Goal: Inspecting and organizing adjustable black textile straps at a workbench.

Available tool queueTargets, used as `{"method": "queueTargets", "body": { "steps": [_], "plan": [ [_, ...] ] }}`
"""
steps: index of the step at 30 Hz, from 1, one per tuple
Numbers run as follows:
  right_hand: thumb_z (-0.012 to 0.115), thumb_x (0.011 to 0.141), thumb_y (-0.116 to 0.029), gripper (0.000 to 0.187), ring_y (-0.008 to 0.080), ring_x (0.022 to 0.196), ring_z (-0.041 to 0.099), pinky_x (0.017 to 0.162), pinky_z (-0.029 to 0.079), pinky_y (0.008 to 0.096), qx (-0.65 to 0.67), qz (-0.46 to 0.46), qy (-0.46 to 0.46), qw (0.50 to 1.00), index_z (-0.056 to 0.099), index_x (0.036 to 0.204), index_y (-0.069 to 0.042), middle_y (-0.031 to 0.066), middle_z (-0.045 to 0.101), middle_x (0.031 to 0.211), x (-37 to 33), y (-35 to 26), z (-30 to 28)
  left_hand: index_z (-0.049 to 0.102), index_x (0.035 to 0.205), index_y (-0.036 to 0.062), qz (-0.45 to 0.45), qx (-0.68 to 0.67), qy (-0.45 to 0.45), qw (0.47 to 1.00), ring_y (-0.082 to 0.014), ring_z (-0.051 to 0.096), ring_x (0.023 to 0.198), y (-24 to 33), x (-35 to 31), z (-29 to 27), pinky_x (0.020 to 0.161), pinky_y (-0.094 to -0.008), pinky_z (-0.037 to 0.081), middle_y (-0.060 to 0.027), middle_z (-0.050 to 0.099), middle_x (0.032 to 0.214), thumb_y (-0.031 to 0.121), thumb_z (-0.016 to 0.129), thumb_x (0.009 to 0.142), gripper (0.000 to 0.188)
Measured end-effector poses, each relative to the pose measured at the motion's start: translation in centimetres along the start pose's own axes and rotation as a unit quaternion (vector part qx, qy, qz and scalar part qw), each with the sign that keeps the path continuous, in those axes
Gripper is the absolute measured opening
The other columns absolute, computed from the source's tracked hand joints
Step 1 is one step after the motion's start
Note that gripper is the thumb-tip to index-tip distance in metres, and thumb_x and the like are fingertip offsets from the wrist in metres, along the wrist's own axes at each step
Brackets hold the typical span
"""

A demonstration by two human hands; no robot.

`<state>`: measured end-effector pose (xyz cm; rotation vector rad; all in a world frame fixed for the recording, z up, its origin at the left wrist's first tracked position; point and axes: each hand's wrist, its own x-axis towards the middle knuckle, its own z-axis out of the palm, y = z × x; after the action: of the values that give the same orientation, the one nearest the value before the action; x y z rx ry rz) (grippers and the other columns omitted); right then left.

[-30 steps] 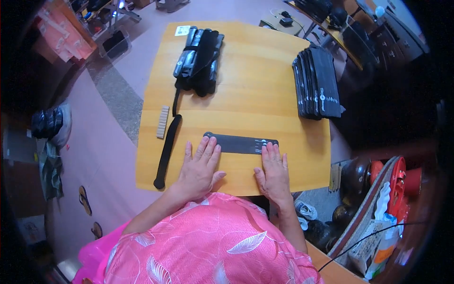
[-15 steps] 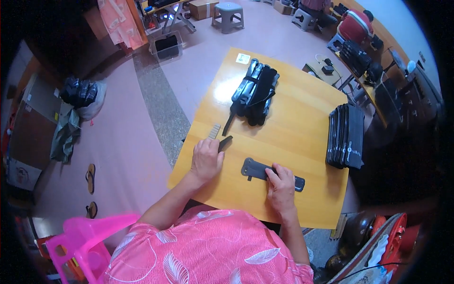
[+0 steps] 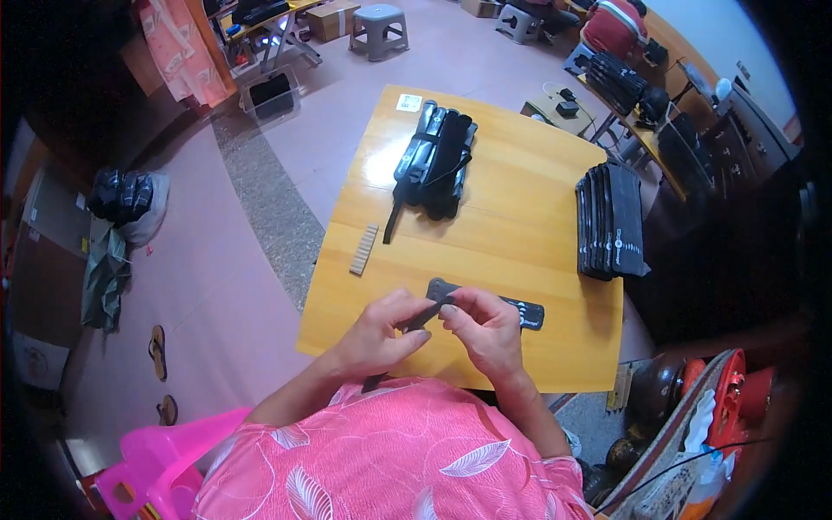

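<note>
While our left hand [image 3: 381, 334] and right hand [image 3: 487, 328] together pinch a narrow black strap [image 3: 422, 317] above the near tabletop [image 3: 520, 251], its long axis slants from near-left to far-right toward the flat black panel [image 3: 511, 305] just beyond.

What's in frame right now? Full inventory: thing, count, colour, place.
wooden table: 1, yellow-brown, centre
flat black piece: 1, black, near table edge, partly behind the hands
black strap: 1, black, pinched between both hands, its tail hanging below them
pile of black straps: 1 pile, black, far left of table
stack of flat black pieces: 1 stack, black, right edge of table
ribbed strip: 1, tan, left part of table
white card: 1, white, far left corner
stool: 1, grey, floor beyond table
sandals: 2, dark, floor at left
pink plastic seat: 1, pink, lower left
left hand: holds the strap
right hand: holds the strap
</note>
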<state>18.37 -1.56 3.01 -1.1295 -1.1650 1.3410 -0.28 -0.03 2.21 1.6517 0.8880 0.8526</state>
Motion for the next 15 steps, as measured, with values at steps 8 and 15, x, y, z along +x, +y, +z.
{"method": "queueTargets", "body": {
  "steps": [8, 15],
  "plan": [
    [0.065, 0.086, -0.004, 0.021, 0.0106, 0.085, 0.061, 0.076, 0.05, 0.024, -0.002, 0.013, -0.041, 0.999, 0.062, 0.105, 0.005, 0.006, 0.067, 0.092, -0.9, -1.0, -0.6, 0.062, 0.107, -0.0004, -0.02, -0.095, 0.017, 0.995, -0.0115, 0.053, 0.075, 1.3, -0.2, 1.3, 0.065, -0.0253, 0.042, -0.0047, 0.054, 0.084, 0.012, 0.063, 0.088, 0.022],
    [0.062, 0.087, -0.004, 0.019, 0.0121, 0.087, 0.062, 0.077, 0.051, 0.0256, -0.033, 0.006, -0.051, 0.998, 0.061, 0.105, 0.005, 0.0075, 0.066, 0.094, -1.3, -1.6, -1.0, 0.063, 0.102, -0.0007, 0.09, -0.036, 0.029, 0.995, -0.0134, 0.052, 0.072, 1.5, 0.3, 1.5, 0.064, -0.026, 0.041, -0.0051, 0.056, 0.08, 0.011, 0.061, 0.089, 0.017]
  ]
}}
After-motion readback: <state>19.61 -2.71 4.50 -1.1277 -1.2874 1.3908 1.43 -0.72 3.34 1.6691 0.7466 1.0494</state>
